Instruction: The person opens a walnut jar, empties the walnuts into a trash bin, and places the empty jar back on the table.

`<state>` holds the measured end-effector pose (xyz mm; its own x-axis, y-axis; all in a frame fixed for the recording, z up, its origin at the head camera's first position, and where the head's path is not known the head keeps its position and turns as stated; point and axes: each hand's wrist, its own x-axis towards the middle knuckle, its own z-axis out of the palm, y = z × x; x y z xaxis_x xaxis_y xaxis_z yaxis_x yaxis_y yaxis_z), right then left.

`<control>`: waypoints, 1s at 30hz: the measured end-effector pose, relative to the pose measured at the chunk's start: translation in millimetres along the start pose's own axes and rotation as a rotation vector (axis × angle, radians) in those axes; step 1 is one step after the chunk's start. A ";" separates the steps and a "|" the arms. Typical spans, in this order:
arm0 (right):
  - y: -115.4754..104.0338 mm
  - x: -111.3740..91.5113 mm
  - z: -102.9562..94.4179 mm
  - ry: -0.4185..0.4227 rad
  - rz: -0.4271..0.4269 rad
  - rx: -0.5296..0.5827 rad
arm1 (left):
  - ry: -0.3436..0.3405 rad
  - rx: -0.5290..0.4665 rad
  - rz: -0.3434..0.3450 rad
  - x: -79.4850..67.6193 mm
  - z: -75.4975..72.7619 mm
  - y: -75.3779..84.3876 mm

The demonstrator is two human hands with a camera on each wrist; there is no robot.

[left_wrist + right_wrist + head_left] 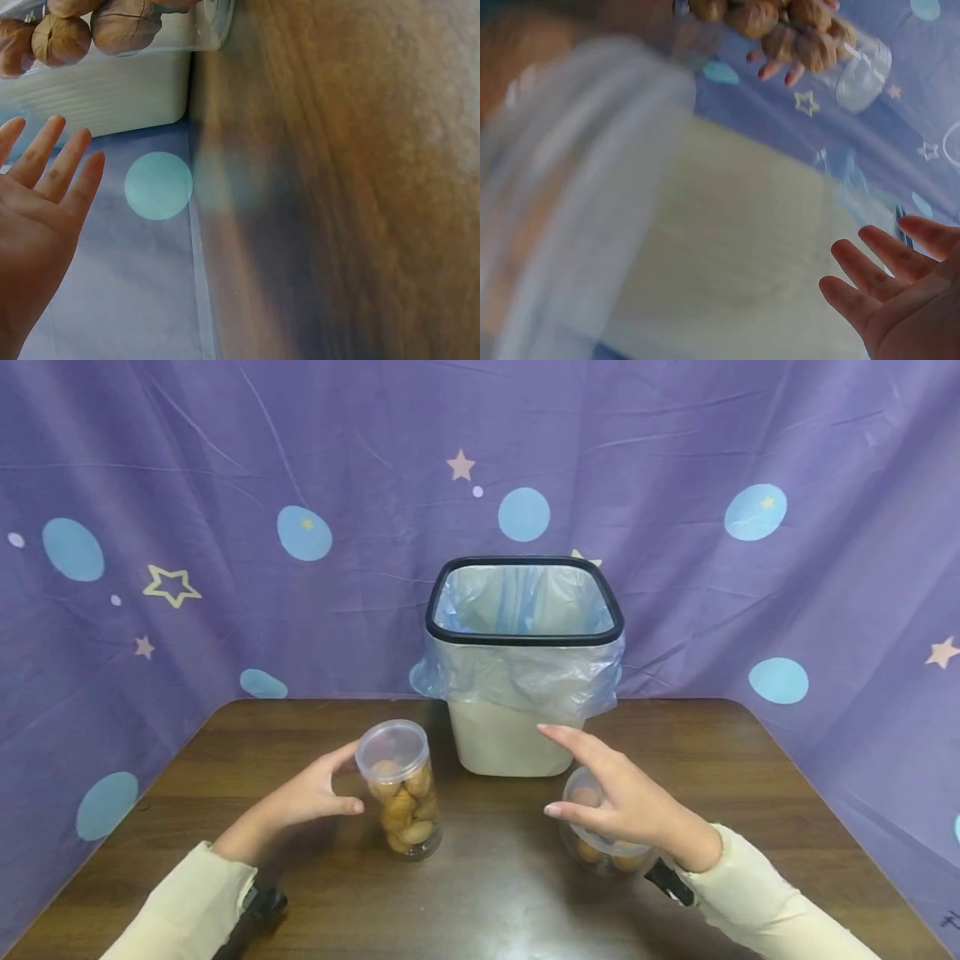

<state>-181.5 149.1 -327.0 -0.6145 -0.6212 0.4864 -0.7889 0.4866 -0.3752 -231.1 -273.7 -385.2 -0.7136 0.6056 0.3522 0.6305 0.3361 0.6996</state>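
A tall clear jar of walnuts with a translucent lid stands on the table, left of the middle. Beside it, my left hand has its thumb and fingers spread apart around the jar's left side; contact cannot be made out. In the left wrist view the walnuts lie at the top, above the straight fingers. A second clear lidded jar, holding round brown things, stands on the right, partly hidden under my right hand. That hand's fingers are extended and hold nothing.
Behind the jars stands a whitish bin with a black rim and a bluish plastic liner. The brown wooden table meets a purple patterned curtain at its back edge. Dark wrist devices show at both sleeves.
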 end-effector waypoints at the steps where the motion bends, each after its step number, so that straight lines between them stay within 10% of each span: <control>1: -1.6 1.4 3.2 -0.008 -0.004 0.011 | -0.006 -0.006 -0.005 -0.3 0.9 -0.3; 30: -40.9 48.5 54.8 0.041 0.166 0.513 | -0.084 -0.169 -0.012 0.9 21.7 -4.9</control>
<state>-179.2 65.4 -331.3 -0.7382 -0.5324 0.4142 -0.5880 0.2069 -0.7820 -228.1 -259.2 -401.8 -0.6882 0.6626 0.2955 0.5569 0.2214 0.8005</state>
